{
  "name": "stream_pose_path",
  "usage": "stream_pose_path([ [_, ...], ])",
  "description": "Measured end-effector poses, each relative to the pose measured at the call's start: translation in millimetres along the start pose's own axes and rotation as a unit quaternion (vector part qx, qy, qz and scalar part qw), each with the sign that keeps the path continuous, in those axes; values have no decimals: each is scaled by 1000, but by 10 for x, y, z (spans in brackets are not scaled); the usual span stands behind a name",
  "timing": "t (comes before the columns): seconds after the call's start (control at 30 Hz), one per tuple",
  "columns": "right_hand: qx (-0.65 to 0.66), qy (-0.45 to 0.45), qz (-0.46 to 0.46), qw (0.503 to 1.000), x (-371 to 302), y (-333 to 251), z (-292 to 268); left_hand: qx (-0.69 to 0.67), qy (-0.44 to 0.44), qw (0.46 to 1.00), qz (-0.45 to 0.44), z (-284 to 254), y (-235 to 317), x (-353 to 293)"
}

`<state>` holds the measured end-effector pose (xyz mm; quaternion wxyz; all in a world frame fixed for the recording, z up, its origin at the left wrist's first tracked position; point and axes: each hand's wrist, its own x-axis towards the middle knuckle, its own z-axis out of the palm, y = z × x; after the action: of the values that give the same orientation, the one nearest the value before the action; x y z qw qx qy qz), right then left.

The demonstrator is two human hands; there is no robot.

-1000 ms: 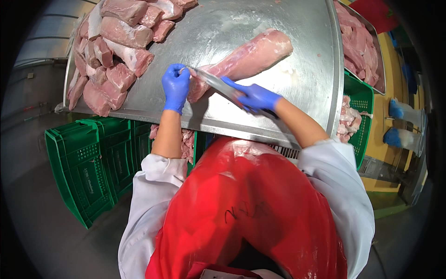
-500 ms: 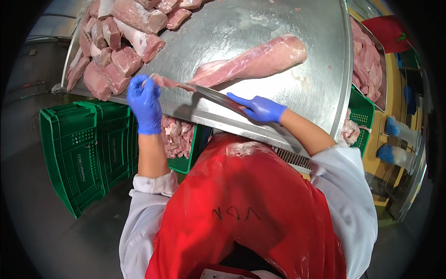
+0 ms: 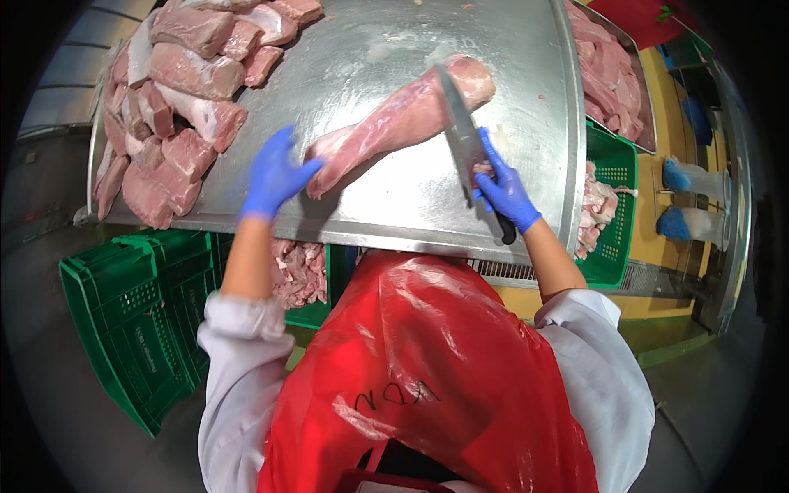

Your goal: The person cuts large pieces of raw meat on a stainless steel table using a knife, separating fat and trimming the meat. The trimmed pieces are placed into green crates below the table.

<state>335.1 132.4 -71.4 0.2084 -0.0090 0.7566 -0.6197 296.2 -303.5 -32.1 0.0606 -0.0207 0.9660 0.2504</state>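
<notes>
A long piece of raw pink meat (image 3: 386,123) lies slantwise on the steel table (image 3: 362,49). My left hand (image 3: 278,176), in a blue glove, is beside its near left end with thumb and fingers spread, slightly blurred. In my blue-gloved right hand (image 3: 507,197) is a long knife (image 3: 460,115) with a black handle. The blade points away from me, its far part over the thicker right end of the meat. A small scrap of meat (image 3: 483,168) shows against the blade next to my right fingers.
Cut meat pieces (image 3: 193,74) are heaped at the table's left. Below its near edge stand green crates (image 3: 123,320), one with trimmings (image 3: 297,275). To the right are a metal tray of meat (image 3: 608,74) and another green crate (image 3: 616,197) with trimmings.
My left hand has let go of the thin meat strip and moved toward the long piece. The knife has swung from pointing left to pointing away, over the meat's right end.
</notes>
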Motion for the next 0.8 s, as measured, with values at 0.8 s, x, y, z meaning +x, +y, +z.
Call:
stream_pose_path([
  [0.8, 202, 164, -148, 954, 1607, -110, -86, 45, -74, 996, -23, 1270, 762, -474],
])
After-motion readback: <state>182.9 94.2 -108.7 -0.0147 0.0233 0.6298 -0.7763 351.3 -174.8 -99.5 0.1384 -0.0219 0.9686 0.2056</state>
